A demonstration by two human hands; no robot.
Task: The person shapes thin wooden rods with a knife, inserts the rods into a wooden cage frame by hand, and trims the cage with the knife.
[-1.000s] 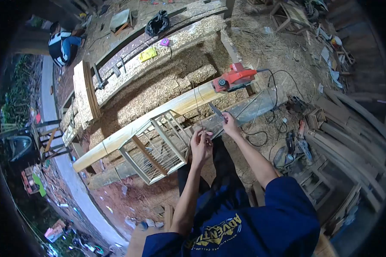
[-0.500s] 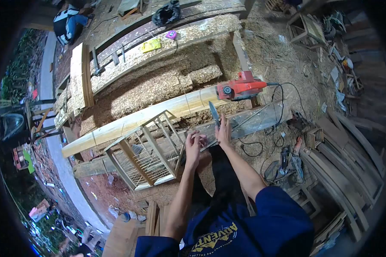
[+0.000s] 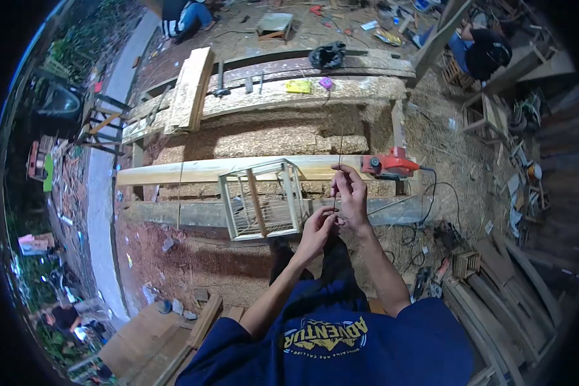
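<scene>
My right hand (image 3: 352,196) is closed, its fingertips pinching a thin dark stick (image 3: 341,147) that points away from me. Just below it, my left hand (image 3: 318,230) has its fingers pinched at the stick's lower end. The knife cannot be made out in this view. Left of my hands, a small wooden frame cage with thin bars (image 3: 257,202) leans tilted against the bench beams, touched by neither hand. Beyond my right hand, a red electric planer (image 3: 392,165) rests on the right end of a long pale beam (image 3: 202,170).
A grey plank (image 3: 154,212) lies along the near side. Across the far bench are stacked boards (image 3: 193,90), a hammer (image 3: 220,80), a yellow packet (image 3: 298,86), a purple tape measure (image 3: 327,83) and a black bag (image 3: 328,55). A person (image 3: 486,51) sits far right; another (image 3: 186,16) is far left.
The view has swung, showing more of the far yard. Earlier my right hand held a knife upright; now both hands are close together on a thin stick, and the knife no longer shows.
</scene>
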